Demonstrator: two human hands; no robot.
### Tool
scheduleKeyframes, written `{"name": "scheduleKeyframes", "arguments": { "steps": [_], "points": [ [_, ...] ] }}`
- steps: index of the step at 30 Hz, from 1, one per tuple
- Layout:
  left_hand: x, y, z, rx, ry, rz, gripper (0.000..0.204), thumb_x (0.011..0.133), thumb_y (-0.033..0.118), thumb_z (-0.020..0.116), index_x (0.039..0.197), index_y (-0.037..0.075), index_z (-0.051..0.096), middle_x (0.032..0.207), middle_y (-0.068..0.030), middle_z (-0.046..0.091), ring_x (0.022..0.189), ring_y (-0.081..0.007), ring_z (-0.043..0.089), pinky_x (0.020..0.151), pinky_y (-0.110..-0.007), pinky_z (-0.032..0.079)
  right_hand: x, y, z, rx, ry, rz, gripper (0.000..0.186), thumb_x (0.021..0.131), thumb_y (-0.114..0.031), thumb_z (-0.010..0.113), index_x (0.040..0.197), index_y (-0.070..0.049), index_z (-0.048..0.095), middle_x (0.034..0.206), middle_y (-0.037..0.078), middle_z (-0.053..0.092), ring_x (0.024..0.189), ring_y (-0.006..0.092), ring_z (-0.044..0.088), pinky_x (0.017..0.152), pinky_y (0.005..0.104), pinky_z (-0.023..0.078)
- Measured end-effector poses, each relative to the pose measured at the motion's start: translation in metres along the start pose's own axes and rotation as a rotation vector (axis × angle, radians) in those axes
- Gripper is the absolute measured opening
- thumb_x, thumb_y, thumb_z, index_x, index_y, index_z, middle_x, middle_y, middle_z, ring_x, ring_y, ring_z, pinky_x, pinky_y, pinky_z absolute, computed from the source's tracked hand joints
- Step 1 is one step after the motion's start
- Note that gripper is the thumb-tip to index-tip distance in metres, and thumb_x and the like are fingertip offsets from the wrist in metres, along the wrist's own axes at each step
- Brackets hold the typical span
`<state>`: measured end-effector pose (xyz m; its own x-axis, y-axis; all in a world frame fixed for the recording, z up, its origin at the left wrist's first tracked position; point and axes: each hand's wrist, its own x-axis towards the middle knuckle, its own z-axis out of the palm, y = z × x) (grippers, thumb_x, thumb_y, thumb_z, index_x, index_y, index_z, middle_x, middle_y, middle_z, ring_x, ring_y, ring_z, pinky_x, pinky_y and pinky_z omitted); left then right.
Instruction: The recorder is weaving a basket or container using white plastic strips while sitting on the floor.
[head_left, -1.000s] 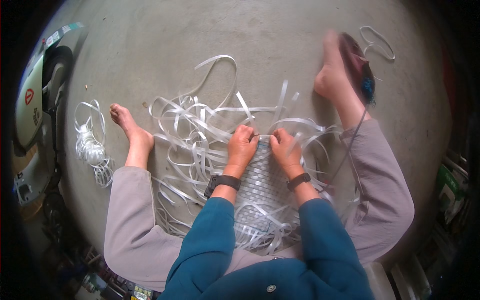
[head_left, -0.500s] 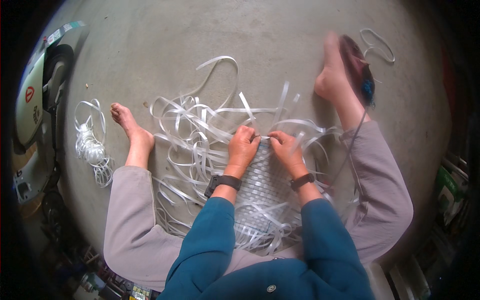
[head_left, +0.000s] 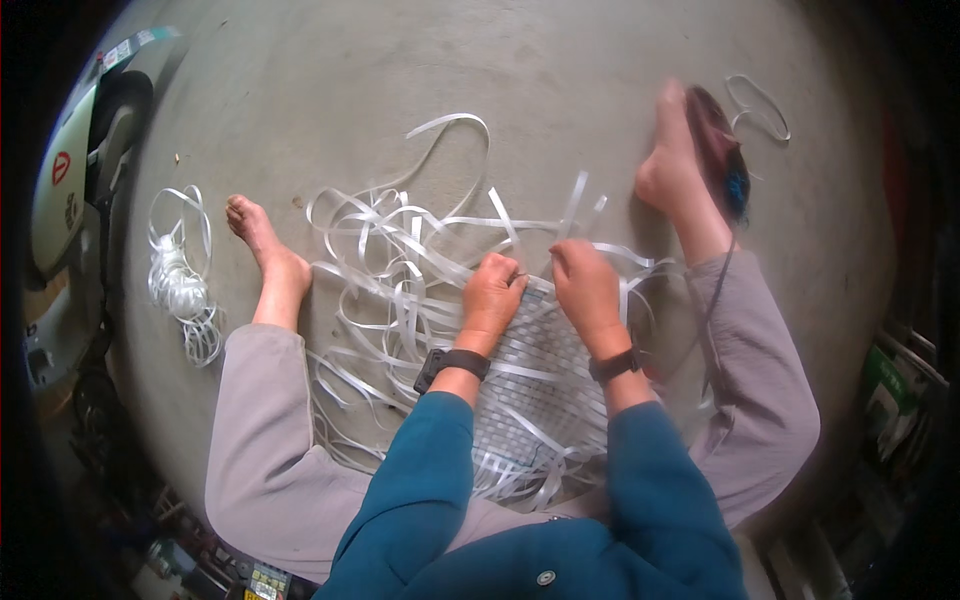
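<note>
Evidently, my bare right hand (head_left: 588, 290) has shifted within the last half second: previously level with its partner at the upper edge of the flat, silvery-white panel of woven strips (head_left: 545, 350), it now sits higher and turned, fingertips just beyond that edge. Whether they hold a strip I cannot tell; the hand itself obscures them. My bare left hand (head_left: 490, 300) remains at the edge, thumb and finger pinched on it. In my judgement, the left alone now steadies the weave. The panel lies between my legs, below my hands, with glossy white flat loose strips (head_left: 405, 265) spread about it, chiefly to my left.

Surface: smooth grey concrete floor (head_left: 300, 80), faintly marked in places. On it, outside my bare left foot (head_left: 268, 245), rests a tangled white bundle of strip (head_left: 182, 290). Beside my bare right foot (head_left: 672, 165) lies a dark reddish, rounded object with a blue tuft (head_left: 715, 140), kind unclear.

Room: a pale-panelled vehicle with a black wheel (head_left: 62, 200) stands at far left; a green item (head_left: 885, 385) shows at the dim right margin.
</note>
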<state>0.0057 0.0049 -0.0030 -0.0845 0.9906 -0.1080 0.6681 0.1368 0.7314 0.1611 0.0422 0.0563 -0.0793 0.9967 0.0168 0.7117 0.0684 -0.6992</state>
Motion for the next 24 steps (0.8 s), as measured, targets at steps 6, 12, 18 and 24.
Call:
{"name": "scheduleKeyframes", "arguments": {
  "steps": [6, 12, 18, 24],
  "points": [
    [0.001, 0.004, 0.003, 0.004, 0.000, 0.022, 0.018, 0.074, 0.013, 0.074, 0.085, 0.009, 0.060, 0.089, -0.0081, 0.060, 0.084, -0.0316, 0.061, 0.069, -0.042, 0.049, 0.014, 0.021, 0.010, -0.313, -0.241, -0.278, 0.008, 0.074, -0.008, 0.065, 0.081, -0.010, 0.067, 0.087, 0.008, 0.062, 0.085, 0.0291, 0.064, 0.067, 0.0408, 0.054],
    [0.001, 0.002, 0.001, -0.012, -0.013, 0.014, 0.017, 0.075, 0.013, 0.074, 0.085, 0.008, 0.061, 0.089, -0.0085, 0.060, 0.085, -0.0321, 0.061, 0.070, -0.043, 0.049, 0.031, 0.021, 0.012, -0.355, -0.294, -0.447, 0.005, 0.073, -0.006, 0.062, 0.069, -0.009, 0.062, 0.079, 0.007, 0.056, 0.081, 0.0279, 0.059, 0.064, 0.0401, 0.051],
    [0.003, 0.002, 0.000, -0.004, -0.016, 0.010, 0.017, 0.075, 0.012, 0.073, 0.083, 0.008, 0.059, 0.088, -0.0090, 0.060, 0.085, -0.0325, 0.060, 0.070, -0.044, 0.049, 0.039, 0.018, 0.015, -0.366, -0.333, -0.555, 0.004, 0.072, -0.008, 0.063, 0.069, -0.010, 0.063, 0.080, 0.007, 0.057, 0.080, 0.0270, 0.060, 0.064, 0.0394, 0.052],
    [0.003, 0.002, 0.001, -0.005, 0.000, 0.040, 0.017, 0.074, 0.010, 0.073, 0.082, 0.008, 0.058, 0.087, -0.0092, 0.059, 0.085, -0.0326, 0.060, 0.070, -0.043, 0.049, 0.040, 0.016, 0.017, -0.377, -0.361, -0.592, 0.004, 0.072, -0.009, 0.063, 0.069, -0.010, 0.064, 0.080, 0.006, 0.057, 0.080, 0.0260, 0.060, 0.065, 0.0387, 0.052]
  ]
}}
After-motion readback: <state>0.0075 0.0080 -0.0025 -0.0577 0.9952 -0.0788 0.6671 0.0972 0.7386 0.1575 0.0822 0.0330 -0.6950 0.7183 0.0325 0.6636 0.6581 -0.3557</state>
